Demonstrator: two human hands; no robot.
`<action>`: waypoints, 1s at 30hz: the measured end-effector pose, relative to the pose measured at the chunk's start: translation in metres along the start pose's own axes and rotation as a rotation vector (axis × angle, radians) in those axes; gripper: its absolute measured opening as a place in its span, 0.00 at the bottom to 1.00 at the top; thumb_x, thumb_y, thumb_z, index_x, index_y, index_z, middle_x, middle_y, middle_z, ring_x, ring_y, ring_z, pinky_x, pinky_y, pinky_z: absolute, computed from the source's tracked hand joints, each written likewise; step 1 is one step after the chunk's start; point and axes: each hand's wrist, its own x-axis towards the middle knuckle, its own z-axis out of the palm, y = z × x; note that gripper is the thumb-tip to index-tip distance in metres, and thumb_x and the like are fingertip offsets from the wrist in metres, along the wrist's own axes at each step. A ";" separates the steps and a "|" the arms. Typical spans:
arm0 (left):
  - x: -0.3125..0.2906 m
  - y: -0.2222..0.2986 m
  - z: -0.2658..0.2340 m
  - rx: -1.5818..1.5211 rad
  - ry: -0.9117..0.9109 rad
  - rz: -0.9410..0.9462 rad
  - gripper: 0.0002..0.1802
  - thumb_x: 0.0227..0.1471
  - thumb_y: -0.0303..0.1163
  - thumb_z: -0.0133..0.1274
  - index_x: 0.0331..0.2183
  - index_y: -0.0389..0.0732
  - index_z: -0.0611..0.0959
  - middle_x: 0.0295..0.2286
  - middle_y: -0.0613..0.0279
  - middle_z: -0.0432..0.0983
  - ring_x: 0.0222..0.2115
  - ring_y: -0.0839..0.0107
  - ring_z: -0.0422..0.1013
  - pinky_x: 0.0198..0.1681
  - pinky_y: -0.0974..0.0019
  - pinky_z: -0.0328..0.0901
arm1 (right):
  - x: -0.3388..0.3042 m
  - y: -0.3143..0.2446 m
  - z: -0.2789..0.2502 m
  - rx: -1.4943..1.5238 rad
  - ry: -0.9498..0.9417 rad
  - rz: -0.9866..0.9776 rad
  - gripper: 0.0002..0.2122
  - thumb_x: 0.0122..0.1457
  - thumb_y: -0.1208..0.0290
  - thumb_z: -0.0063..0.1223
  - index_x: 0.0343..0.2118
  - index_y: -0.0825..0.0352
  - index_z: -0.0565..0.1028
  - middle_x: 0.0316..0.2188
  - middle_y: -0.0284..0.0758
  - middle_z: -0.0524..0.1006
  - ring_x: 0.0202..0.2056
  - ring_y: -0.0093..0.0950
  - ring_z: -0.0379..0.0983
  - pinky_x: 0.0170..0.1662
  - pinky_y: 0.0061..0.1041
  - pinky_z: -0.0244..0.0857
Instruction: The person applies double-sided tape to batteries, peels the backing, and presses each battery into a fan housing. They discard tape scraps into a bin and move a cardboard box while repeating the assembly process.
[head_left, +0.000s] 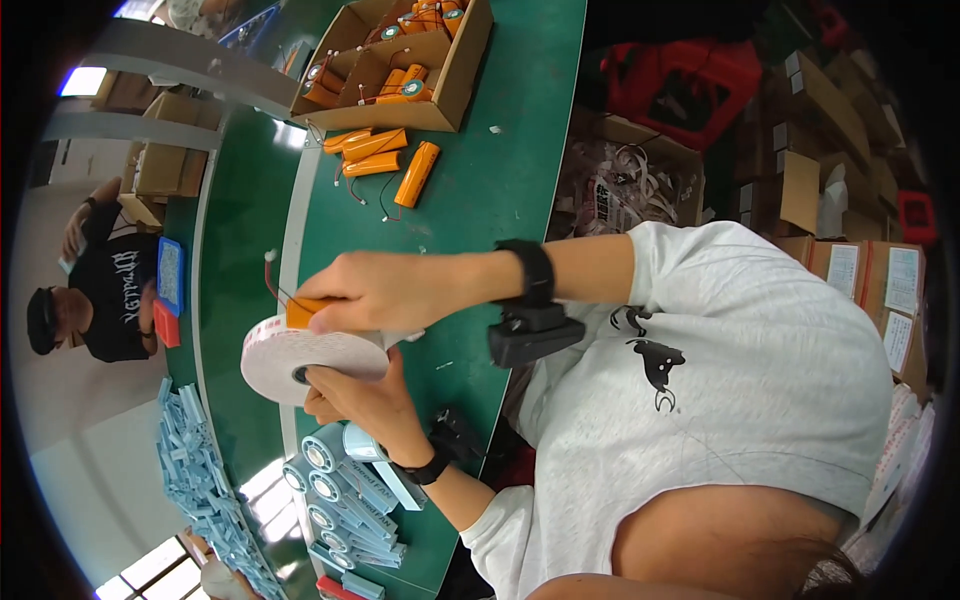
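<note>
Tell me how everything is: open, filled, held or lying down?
Right hand: closed around an orange cell.
Orange cell: held at the tape roll's edge, wire sticking out.
Tape roll: held by the left hand.
Left hand: gripping, thumb at the core.
Loose orange cells: lying on the green table.
Divided cardboard box: open, holding cells.
Light-blue pieces: piled up.
Blue bin: open, contents unclear.

Blue tray beside a red bin; labelled cardboard cartons

Right grip holds orange battery, left grip tape roll
</note>
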 end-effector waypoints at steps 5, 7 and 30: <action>0.000 0.002 -0.001 0.195 0.000 0.098 0.34 0.27 0.38 0.65 0.35 0.30 0.67 0.27 0.51 0.63 0.32 0.56 0.54 0.37 0.58 0.51 | 0.012 0.014 0.025 0.004 0.137 0.150 0.11 0.57 0.70 0.40 0.34 0.75 0.66 0.22 0.43 0.71 0.30 0.26 0.71 0.33 0.24 0.64; -0.001 0.005 0.001 0.227 0.006 0.118 0.33 0.27 0.39 0.65 0.33 0.30 0.68 0.26 0.52 0.63 0.31 0.56 0.54 0.36 0.58 0.52 | 0.014 0.029 0.031 -0.019 0.251 0.190 0.11 0.57 0.70 0.40 0.36 0.75 0.65 0.24 0.43 0.72 0.31 0.26 0.72 0.33 0.24 0.66; -0.006 -0.051 -0.103 0.471 -0.599 0.239 0.49 0.24 0.25 0.65 0.51 0.36 0.60 0.46 0.51 0.63 0.46 0.55 0.59 0.47 0.61 0.57 | 0.005 -0.038 -0.046 0.903 0.429 0.188 0.19 0.57 0.69 0.45 0.48 0.74 0.60 0.49 0.48 0.63 0.52 0.38 0.59 0.54 0.32 0.55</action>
